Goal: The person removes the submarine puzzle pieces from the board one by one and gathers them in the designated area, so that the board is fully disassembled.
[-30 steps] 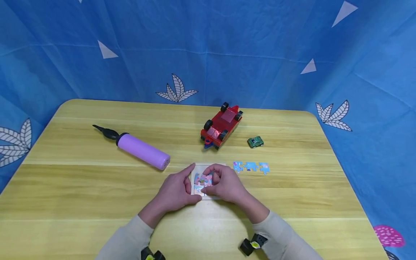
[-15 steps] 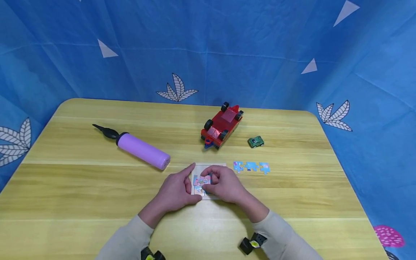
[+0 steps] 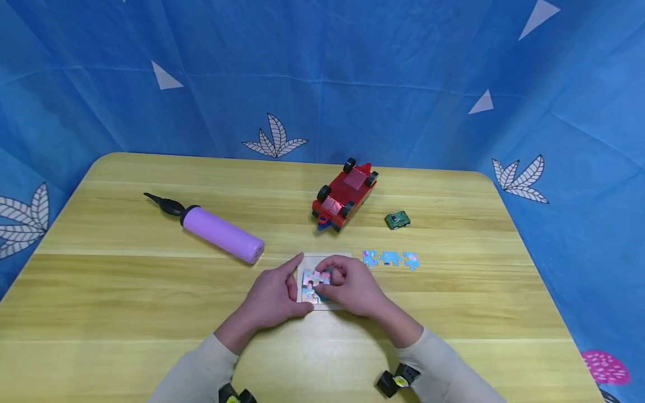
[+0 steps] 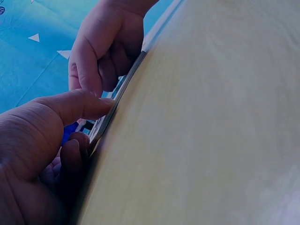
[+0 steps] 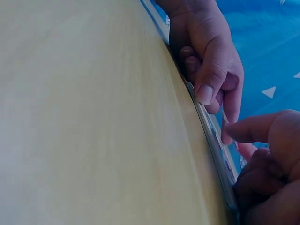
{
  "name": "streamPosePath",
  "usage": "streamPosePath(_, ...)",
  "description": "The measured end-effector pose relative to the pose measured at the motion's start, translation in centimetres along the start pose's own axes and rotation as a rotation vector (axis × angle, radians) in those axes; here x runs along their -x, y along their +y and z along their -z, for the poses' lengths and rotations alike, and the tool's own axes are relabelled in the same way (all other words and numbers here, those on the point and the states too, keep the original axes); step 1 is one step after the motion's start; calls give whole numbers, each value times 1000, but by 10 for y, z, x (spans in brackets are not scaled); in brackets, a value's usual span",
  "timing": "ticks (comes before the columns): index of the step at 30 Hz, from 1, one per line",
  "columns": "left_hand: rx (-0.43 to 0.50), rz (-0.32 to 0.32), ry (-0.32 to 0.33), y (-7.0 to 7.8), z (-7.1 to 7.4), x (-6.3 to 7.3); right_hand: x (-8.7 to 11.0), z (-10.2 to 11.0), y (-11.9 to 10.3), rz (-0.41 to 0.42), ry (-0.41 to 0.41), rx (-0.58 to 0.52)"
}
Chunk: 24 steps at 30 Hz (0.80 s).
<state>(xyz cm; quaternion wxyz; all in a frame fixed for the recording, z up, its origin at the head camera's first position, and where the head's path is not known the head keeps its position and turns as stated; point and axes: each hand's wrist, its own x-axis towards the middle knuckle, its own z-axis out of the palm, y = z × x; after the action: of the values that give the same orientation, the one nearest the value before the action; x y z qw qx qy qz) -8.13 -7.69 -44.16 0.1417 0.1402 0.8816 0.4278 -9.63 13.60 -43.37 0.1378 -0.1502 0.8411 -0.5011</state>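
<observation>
In the head view a small white-rimmed puzzle board (image 3: pixel 327 307) lies on the table, some pieces inside it. My left hand (image 3: pixel 272 294) holds the board's left side, its thumb at the near corner; the left wrist view shows that thumb (image 4: pixel 101 107) on the edge. Over the board, my right hand (image 3: pixel 355 285) pinches a pink and blue puzzle piece (image 3: pixel 316 278) between thumb and index finger. Below it a pale piece (image 3: pixel 308 295) sits in the near left corner. The right hand hides the board's right part. Three blue puzzle pieces (image 3: pixel 389 257) lie in a row to the right.
A purple hand pump (image 3: pixel 221 233) with a black nozzle lies to the left. Behind the board a red toy car (image 3: pixel 346 193) rests wheels up. A small green toy car (image 3: pixel 397 220) stands right of it. A blue curtain (image 3: pixel 322 73) hangs behind the table.
The pinched piece has shifted slightly left, then back right within the board, with small moves of my right fingers. My left hand has kept its hold on the board.
</observation>
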Motion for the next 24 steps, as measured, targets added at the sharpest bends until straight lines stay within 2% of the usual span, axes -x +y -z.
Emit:
streamPosePath(7, -2, 2, -2, 0, 0, -1, 12, 11, 6, -21, 27, -35)
streamPosePath(24, -7, 14, 7, 1, -1, -1, 34, 38, 26, -24, 83, 51)
